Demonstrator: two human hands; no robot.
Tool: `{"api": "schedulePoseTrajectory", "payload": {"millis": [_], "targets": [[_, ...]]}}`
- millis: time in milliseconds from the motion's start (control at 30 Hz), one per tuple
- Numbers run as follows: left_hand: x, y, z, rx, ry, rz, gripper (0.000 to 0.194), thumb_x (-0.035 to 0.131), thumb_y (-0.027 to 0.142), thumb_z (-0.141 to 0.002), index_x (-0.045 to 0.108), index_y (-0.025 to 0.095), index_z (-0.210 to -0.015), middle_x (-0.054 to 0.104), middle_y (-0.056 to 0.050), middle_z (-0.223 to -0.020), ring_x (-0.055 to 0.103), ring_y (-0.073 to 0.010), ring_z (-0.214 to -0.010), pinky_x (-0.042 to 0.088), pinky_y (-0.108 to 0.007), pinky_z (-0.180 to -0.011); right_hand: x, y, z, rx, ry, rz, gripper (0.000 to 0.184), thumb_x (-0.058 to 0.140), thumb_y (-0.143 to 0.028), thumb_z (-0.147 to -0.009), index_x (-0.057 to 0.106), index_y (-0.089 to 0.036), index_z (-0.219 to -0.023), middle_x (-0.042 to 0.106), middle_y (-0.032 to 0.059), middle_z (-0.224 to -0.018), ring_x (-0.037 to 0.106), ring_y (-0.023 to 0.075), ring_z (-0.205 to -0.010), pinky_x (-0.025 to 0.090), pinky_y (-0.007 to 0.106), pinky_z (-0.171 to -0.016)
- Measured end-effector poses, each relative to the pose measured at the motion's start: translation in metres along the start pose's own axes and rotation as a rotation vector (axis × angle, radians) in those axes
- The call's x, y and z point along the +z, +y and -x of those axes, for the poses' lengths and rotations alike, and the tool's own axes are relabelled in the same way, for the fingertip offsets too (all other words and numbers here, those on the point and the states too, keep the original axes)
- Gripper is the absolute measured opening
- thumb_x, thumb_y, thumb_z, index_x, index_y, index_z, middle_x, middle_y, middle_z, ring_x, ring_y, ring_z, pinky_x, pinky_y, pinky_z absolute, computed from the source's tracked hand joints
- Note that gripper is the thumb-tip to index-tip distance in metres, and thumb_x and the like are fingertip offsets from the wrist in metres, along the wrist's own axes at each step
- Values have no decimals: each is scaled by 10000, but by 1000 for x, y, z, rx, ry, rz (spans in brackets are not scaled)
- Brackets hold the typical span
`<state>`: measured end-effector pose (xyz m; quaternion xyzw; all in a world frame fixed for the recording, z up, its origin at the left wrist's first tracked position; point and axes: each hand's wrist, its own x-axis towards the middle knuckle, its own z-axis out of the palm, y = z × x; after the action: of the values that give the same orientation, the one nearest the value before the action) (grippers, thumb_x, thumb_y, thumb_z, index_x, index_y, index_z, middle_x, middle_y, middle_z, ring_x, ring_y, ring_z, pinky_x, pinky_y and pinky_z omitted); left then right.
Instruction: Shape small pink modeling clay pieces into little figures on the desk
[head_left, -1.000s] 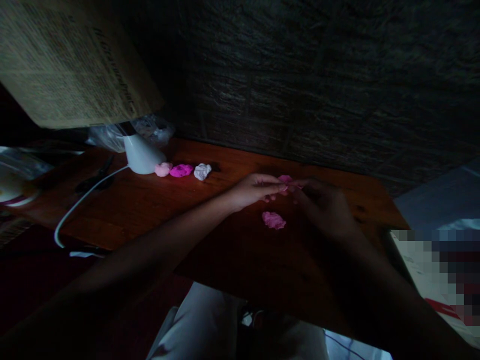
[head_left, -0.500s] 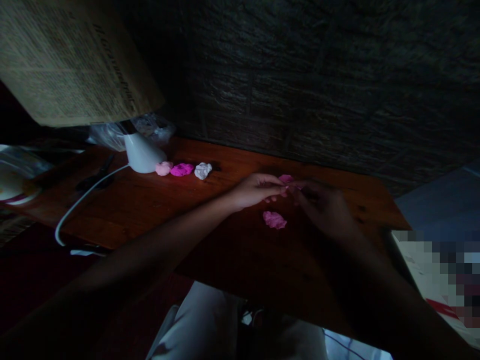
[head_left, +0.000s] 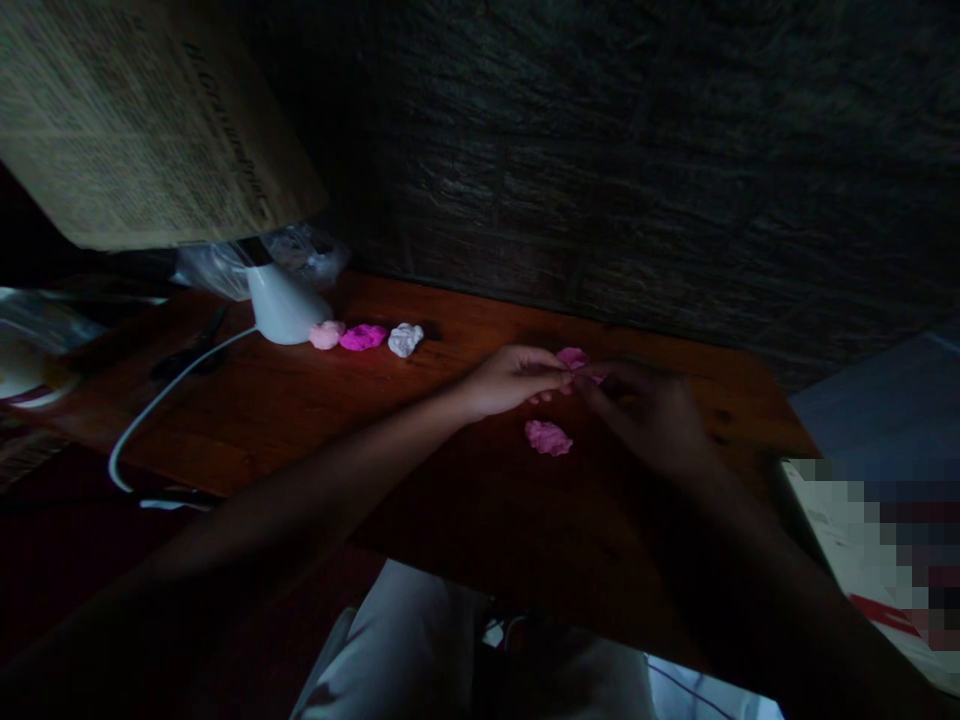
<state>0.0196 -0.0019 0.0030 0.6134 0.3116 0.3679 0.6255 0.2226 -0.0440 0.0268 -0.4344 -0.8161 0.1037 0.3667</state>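
Observation:
My left hand [head_left: 517,382] reaches in over the table, its thumb and index finger pinched together. My right hand [head_left: 645,405] meets it fingertip to fingertip, also in a pinch. Between and just behind the fingertips shows pink modelling clay [head_left: 573,357]; the fingers cover part of it, and whether it is one piece or two is hard to see. Nearer to me, below the fingertips, a crumpled lump of pink clay [head_left: 549,437] lies on the wooden table [head_left: 465,490]. The light is dim, so the right fingers are dark.
Left of my hands sit a white clay lump [head_left: 406,340], a magenta one [head_left: 364,337] and a pale pink one [head_left: 327,334], beside a lamp base [head_left: 283,305]. Its newsprint shade [head_left: 165,130] hangs above. Scissors [head_left: 191,355] and a cable [head_left: 154,400] lie further left. A stone wall [head_left: 600,170] rises behind.
My right fingertips have shifted slightly at the pinch, and the small pink bit between the fingertips shows less. The clay lumps on the table stay where they were.

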Motion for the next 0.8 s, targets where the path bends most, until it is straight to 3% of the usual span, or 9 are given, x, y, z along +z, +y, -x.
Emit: {"api": "schedulePoseTrajectory", "payload": {"millis": [200,467,800], "targets": [[0,-1,0,3,18,12,140,754,262,-839,763,127,-875,717,-32,-801,567,-75,-659,448,-221,-643,2,-1,1,74,6,-76,161,643,-298,-958,788,-229,-938,811,62,-942,721,184,-708,548,311,-667],[0,4,4,-51,18,91,199,775,335,-828,804,155,-908,770,-78,-962,572,-80,-700,448,-230,-668,4,-3,2,143,82,-90,167,687,-363,-929,786,-229,-934,806,72,-937,745,224,-777,578,346,-709],[-1,-4,1,-136,82,252,250,865,307,-751,817,185,-964,766,-58,-985,571,-64,-709,438,-222,-686,4,-8,3,93,99,-50,176,657,-336,-934,810,-251,-941,784,67,-884,690,198,-660,562,339,-645]]}}
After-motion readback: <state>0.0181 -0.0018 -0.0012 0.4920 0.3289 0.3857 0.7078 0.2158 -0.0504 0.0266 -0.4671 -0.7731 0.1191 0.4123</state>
